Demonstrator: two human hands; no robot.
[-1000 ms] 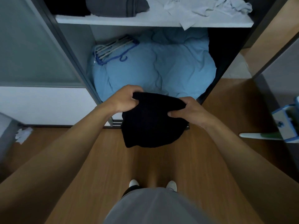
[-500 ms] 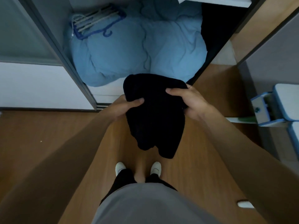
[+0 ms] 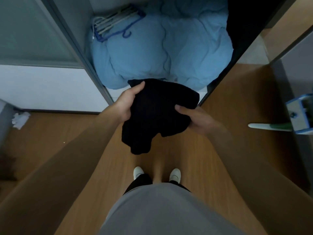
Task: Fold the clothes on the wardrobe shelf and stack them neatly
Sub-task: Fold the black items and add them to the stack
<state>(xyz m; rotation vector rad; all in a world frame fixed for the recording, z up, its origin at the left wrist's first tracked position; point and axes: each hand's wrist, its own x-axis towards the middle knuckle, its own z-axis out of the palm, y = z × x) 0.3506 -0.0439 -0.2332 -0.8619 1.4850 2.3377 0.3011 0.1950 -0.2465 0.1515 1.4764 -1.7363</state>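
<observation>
1. Head view: we hold a bunched black knitted garment (image 3: 157, 112) in the air above the brown wooden floor (image 3: 211, 150), just before the open wardrobe.
2. Our left hand (image 3: 128, 104) grips its left edge, thumb on top and fingers curled beneath.
3. Our right hand (image 3: 198, 119) pinches the right edge with the thumb on top; its other fingers are hidden under the cloth.
4. A loose flap hangs toward our white shoes (image 3: 138, 172).
5. Behind it, a puffy light blue quilt (image 3: 169, 53) fills the bottom compartment, with blue and white plastic hangers (image 3: 116, 22) on its far left.
6. The grey sliding-door frame (image 3: 76, 48) stands to the left, and a crumpled white scrap (image 3: 20, 119) lies on the floor.
7. Our grey shirt (image 3: 160, 209) blocks the near floor.
</observation>
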